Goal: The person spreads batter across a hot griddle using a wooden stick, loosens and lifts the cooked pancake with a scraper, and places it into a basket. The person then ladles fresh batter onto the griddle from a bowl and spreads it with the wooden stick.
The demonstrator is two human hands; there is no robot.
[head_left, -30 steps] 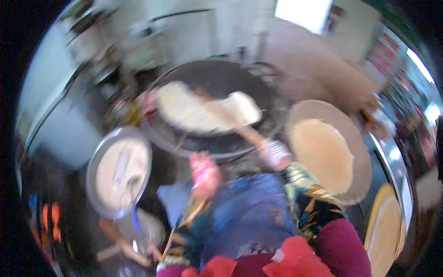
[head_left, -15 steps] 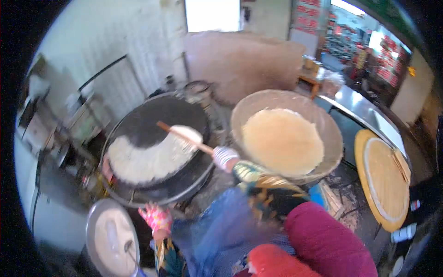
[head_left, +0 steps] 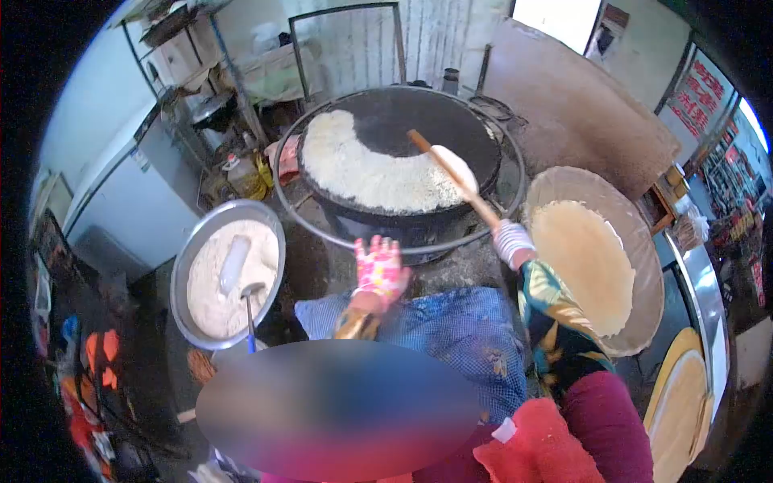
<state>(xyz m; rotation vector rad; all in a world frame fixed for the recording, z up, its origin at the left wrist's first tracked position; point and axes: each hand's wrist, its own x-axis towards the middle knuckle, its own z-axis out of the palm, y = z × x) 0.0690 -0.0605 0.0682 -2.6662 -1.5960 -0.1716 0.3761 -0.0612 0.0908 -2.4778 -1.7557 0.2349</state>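
Observation:
My right hand (head_left: 513,243), in a striped glove, is closed around the handle of a wooden batter spreader (head_left: 451,179). The spreader reaches over the right front part of a round black griddle (head_left: 407,121). Pale batter (head_left: 366,173) lies in a crescent along the griddle's left and front, with a white mound under the spreader at its right end. My left hand (head_left: 380,270), in a pink patterned glove, is open with fingers spread near the front of the griddle's metal ring (head_left: 338,241). It holds nothing.
A metal basin (head_left: 179,286) of batter with a ladle (head_left: 249,306) stands at left. On the right, a lined basket (head_left: 652,282) holds a round thin pancake (head_left: 584,266). Beyond it leans a round board (head_left: 676,402). Blue mesh cloth (head_left: 475,322) covers the front.
The view has swung left and down, so the griddle and basin appear farther right. My left hand now shows nearer the griddle's front middle. My right hand still grips the spreader.

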